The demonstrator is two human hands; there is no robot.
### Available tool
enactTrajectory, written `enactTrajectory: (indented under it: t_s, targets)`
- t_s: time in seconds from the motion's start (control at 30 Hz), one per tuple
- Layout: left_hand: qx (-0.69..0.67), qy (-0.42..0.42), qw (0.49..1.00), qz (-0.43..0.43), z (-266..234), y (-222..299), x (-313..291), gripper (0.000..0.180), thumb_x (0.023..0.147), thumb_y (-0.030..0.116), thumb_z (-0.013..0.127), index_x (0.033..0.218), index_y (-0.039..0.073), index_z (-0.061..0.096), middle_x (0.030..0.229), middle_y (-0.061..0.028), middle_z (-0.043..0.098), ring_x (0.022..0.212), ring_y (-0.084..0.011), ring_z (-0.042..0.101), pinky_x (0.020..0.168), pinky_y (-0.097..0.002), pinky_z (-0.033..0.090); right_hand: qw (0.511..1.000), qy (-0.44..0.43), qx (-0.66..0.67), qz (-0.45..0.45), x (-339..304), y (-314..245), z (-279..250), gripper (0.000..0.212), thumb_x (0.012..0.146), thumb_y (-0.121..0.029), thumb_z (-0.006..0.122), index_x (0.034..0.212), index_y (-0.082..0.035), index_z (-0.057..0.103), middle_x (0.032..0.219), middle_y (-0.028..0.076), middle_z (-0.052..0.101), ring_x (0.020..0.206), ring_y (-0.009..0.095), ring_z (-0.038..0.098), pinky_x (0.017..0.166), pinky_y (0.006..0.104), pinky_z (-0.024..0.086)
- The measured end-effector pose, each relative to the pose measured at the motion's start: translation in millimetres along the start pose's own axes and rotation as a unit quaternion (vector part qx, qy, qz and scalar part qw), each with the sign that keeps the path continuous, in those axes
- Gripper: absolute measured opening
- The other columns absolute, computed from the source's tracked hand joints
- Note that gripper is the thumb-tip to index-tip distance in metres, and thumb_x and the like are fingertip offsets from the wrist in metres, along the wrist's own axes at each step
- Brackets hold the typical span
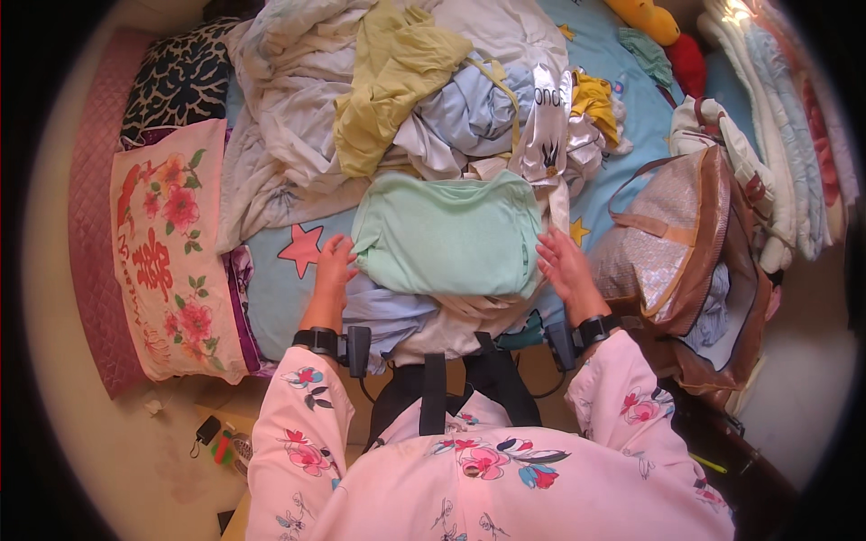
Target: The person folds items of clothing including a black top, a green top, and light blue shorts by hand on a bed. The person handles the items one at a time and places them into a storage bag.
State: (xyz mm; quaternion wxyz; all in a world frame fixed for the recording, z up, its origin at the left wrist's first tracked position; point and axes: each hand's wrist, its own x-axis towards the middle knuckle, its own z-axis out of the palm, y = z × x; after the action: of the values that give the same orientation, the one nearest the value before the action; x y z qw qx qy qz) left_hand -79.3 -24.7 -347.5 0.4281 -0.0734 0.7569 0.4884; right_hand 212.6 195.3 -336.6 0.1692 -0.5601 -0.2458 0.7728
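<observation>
A mint-green garment (446,236), partly folded into a rough rectangle, lies in front of me on top of other clothes. My left hand (334,268) is beside its left edge, fingers stretched out and holding nothing. At the right edge, my right hand (563,261) is likewise open, palm turned inward; whether its fingertips touch the cloth I cannot tell. Under the near edge of the green garment show a pale blue cloth (388,311) and a beige cloth (465,323).
Beyond it rises a heap of clothes with a yellow-green garment (390,86) on top. A floral pillow (171,257) lies at the left on the blue star-patterned bedsheet (278,302). To the right stands an open brown-edged bag (677,239) with clothes inside.
</observation>
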Motion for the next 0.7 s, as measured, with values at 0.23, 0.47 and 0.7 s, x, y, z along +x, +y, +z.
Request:
enactTrajectory:
  t_s: [0.23, 0.47, 0.7]
  targets:
    - [0.125, 0.094, 0.982, -0.104, 22.4, -61.2, -6.1, 0.054, 0.07, 0.027, 0.063, 0.112, 0.002, 0.04, 0.097, -0.0142, 0.05, 0.079, -0.0211, 0.052, 0.056, -0.0324, 0.044, 0.948, 0.233, -0.212, 0.04, -7.8, 89.3, -25.1, 0.036, 0.078, -0.035, 0.055, 0.103, -0.011, 0.046, 0.087, 0.001, 0.049, 0.073, 0.011, 0.046, 0.052, 0.0245, 0.04]
    - [-0.058, -0.027, 0.963, -0.261, 33.5, -80.5, 0.3, 0.062, 0.07, 0.045, 0.061, 0.107, 0.0, 0.041, 0.09, -0.0169, 0.052, 0.076, -0.0275, 0.055, 0.056, -0.0361, 0.049, 0.967, 0.203, -0.006, 0.154, -17.7, 115.6, -4.9, 0.044, 0.072, -0.038, 0.063, 0.098, -0.008, 0.046, 0.087, 0.004, 0.05, 0.074, 0.016, 0.049, 0.058, 0.0279, 0.044]
    - [-0.124, -0.046, 0.95, -0.283, 51.5, -87.7, 15.7, 0.059, 0.072, 0.048, 0.058, 0.109, 0.005, 0.04, 0.097, -0.0146, 0.051, 0.08, -0.0274, 0.053, 0.062, -0.0364, 0.046, 0.956, 0.253, 0.085, 0.118, -0.1, 103.0, 15.5, 0.032, 0.072, -0.03, 0.065, 0.089, -0.009, 0.047, 0.068, 0.003, 0.052, 0.063, 0.014, 0.052, 0.051, 0.0276, 0.046]
